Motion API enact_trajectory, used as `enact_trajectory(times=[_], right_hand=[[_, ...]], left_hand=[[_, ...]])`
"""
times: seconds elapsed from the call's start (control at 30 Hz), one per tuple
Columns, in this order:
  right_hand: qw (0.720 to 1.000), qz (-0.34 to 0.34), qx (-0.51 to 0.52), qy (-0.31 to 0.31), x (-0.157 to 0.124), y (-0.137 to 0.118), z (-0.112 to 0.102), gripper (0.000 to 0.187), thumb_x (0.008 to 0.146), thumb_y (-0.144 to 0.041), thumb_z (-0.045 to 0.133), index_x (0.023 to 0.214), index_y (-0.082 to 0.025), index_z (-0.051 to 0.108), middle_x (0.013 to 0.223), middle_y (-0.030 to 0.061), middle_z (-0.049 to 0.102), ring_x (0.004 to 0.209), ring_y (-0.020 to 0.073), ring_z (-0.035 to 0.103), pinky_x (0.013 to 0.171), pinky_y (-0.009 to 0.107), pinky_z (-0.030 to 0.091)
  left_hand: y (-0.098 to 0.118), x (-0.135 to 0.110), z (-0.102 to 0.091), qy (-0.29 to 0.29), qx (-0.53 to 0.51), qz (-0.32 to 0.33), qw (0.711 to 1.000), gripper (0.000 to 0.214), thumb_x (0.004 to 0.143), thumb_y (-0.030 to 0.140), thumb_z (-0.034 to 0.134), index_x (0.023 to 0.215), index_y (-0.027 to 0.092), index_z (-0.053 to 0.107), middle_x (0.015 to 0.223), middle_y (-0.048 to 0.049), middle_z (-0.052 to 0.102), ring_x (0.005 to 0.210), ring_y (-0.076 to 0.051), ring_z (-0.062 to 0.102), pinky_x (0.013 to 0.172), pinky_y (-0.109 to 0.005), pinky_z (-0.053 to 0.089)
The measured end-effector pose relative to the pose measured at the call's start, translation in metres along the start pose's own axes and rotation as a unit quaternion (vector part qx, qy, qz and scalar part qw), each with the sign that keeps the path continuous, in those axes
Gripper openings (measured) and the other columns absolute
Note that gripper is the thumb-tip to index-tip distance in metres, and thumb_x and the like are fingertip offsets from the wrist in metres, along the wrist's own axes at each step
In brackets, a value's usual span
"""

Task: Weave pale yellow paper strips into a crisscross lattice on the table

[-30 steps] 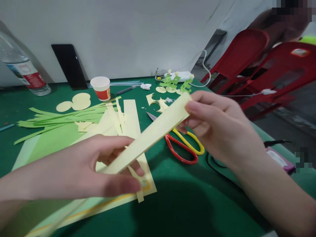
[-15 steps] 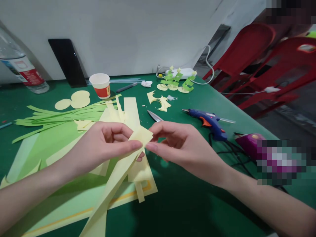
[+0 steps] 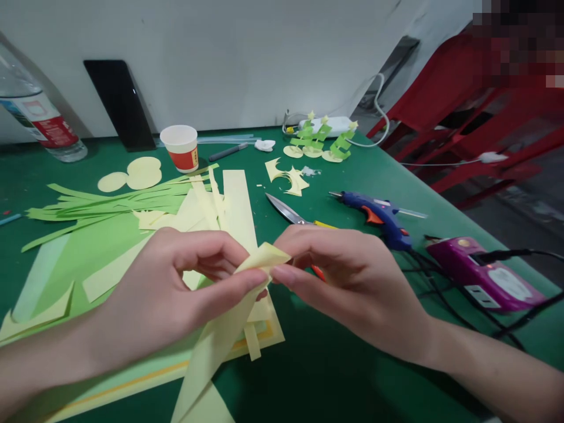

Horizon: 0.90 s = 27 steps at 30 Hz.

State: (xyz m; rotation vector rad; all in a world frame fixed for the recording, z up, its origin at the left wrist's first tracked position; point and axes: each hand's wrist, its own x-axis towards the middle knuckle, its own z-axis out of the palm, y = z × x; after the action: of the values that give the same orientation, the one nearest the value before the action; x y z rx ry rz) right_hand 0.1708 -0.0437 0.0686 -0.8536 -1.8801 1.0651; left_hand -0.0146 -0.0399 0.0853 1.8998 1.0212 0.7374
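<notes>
Paper strip (image 3: 220, 346), pale yellow, slanted above a green tabletop (image 3: 335, 370) at near centre. The left hand (image 3: 176, 288) had fingers clamped on it; the right hand (image 3: 352, 282) pinched its folded far end. A pale wall (image 3: 247, 64) rose behind, with red chairs (image 3: 440, 88) at far right. At far left a bottle (image 3: 37, 108) wore a red and white label (image 3: 53, 126), print too blurred to read; a paper cup (image 3: 180, 151) nearby carried small unreadable marks on its red band (image 3: 180, 163). A purple power socket (image 3: 476, 270) at right bore a white label (image 3: 510, 285).
</notes>
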Motion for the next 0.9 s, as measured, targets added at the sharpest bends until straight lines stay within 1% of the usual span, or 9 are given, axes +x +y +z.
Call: enact_trajectory(times=[0.1, 0.2, 0.3, 0.37, 0.4, 0.5, 0.67, 0.77, 0.9], right_hand=[[1.0, -0.028, -0.008, 0.006, -0.002, 0.0003, 0.0016, 0.009, 0.082, -0.014, 0.052, 0.074, -0.014, 0.058, 0.065, 0.0024, 0.06, 0.063, 0.01, 0.055, 0.051, 0.022, 0.041], [0.999, -0.047, -0.01, 0.015, -0.0043, -0.0009, 0.0038, 0.01, 0.08, -0.011, 0.051, 0.073, -0.014, 0.056, 0.063, 0.0026, 0.057, 0.061, 0.01, 0.054, 0.051, 0.022, 0.042], [0.999, -0.04, 0.004, 0.003, -0.0062, -0.0021, 0.0058, 0.011, 0.079, -0.008, 0.05, 0.071, -0.013, 0.056, 0.061, 0.0016, 0.055, 0.057, 0.0087, 0.051, 0.049, 0.021, 0.041], [1.0, -0.026, 0.013, -0.003, -0.0069, -0.0022, 0.0068, 0.011, 0.078, -0.008, 0.051, 0.07, -0.013, 0.056, 0.06, 0.0009, 0.055, 0.055, 0.008, 0.05, 0.046, 0.02, 0.041], [1.0, -0.017, 0.016, -0.004, -0.0071, -0.0021, 0.0071, 0.011, 0.078, -0.009, 0.051, 0.07, -0.013, 0.056, 0.059, 0.0007, 0.055, 0.054, 0.0078, 0.05, 0.046, 0.02, 0.041], [1.0, 0.007, 0.025, -0.009, -0.0067, -0.0015, 0.0077, 0.01, 0.078, -0.011, 0.051, 0.07, -0.014, 0.056, 0.057, 0.0003, 0.054, 0.053, 0.0077, 0.05, 0.044, 0.02, 0.041], [0.999, 0.017, 0.03, -0.004, -0.0054, -0.0022, 0.0082, 0.011, 0.078, -0.011, 0.051, 0.069, -0.015, 0.057, 0.058, 0.0007, 0.056, 0.051, 0.0074, 0.05, 0.044, 0.019, 0.042], [0.999, 0.017, 0.038, -0.005, -0.0054, -0.0027, 0.0081, 0.011, 0.078, -0.011, 0.052, 0.069, -0.014, 0.057, 0.059, 0.0018, 0.057, 0.05, 0.0072, 0.051, 0.042, 0.018, 0.042], [0.999, 0.012, 0.044, -0.011, -0.006, -0.0021, 0.0077, 0.011, 0.078, -0.011, 0.051, 0.069, -0.014, 0.057, 0.062, 0.003, 0.059, 0.052, 0.0083, 0.053, 0.043, 0.019, 0.044]], left_hand=[[-0.001, 0.0, 0.0002, -0.011, -0.012, 0.003, 1.0, 0.013, 0.076, 0.016, 0.061, 0.064, 0.021, 0.062, 0.056, 0.0097, 0.06, 0.048, -0.001, 0.05, 0.043, -0.006, 0.036], [-0.0018, 0.0016, -0.0001, -0.025, -0.007, 0.003, 1.0, 0.008, 0.076, 0.019, 0.062, 0.069, 0.02, 0.06, 0.062, 0.0078, 0.061, 0.054, -0.003, 0.054, 0.05, -0.008, 0.042], [-0.0014, 0.0026, -0.0006, -0.05, 0.001, 0.021, 0.999, 0.004, 0.078, 0.018, 0.058, 0.075, 0.02, 0.06, 0.068, 0.0068, 0.062, 0.06, -0.004, 0.056, 0.055, -0.008, 0.045], [-0.0007, 0.0024, -0.0001, -0.054, -0.007, 0.035, 0.998, 0.009, 0.079, 0.015, 0.056, 0.073, 0.02, 0.06, 0.063, 0.0078, 0.061, 0.055, -0.003, 0.055, 0.051, -0.007, 0.042], [-0.0003, 0.0022, 0.0004, -0.046, -0.015, 0.035, 0.998, 0.011, 0.079, 0.014, 0.056, 0.071, 0.02, 0.06, 0.06, 0.0082, 0.06, 0.052, -0.002, 0.053, 0.048, -0.007, 0.04], [0.0018, 0.0021, 0.0021, -0.018, -0.046, -0.001, 0.999, 0.012, 0.077, 0.014, 0.058, 0.066, 0.019, 0.059, 0.055, 0.0083, 0.059, 0.048, -0.002, 0.051, 0.044, -0.007, 0.037], [0.0054, 0.0039, 0.0014, -0.032, -0.071, -0.069, 0.995, 0.012, 0.074, 0.02, 0.061, 0.062, 0.02, 0.061, 0.053, 0.0057, 0.06, 0.045, -0.005, 0.051, 0.04, -0.012, 0.037], [0.0067, 0.0042, 0.0002, -0.03, -0.079, -0.087, 0.993, 0.011, 0.073, 0.02, 0.063, 0.062, 0.02, 0.062, 0.053, 0.005, 0.061, 0.045, -0.006, 0.052, 0.039, -0.012, 0.036], [0.0077, 0.0045, 0.0, -0.03, -0.101, -0.103, 0.989, 0.011, 0.07, 0.014, 0.064, 0.061, 0.02, 0.063, 0.055, 0.0053, 0.063, 0.047, -0.006, 0.055, 0.041, -0.011, 0.039]])
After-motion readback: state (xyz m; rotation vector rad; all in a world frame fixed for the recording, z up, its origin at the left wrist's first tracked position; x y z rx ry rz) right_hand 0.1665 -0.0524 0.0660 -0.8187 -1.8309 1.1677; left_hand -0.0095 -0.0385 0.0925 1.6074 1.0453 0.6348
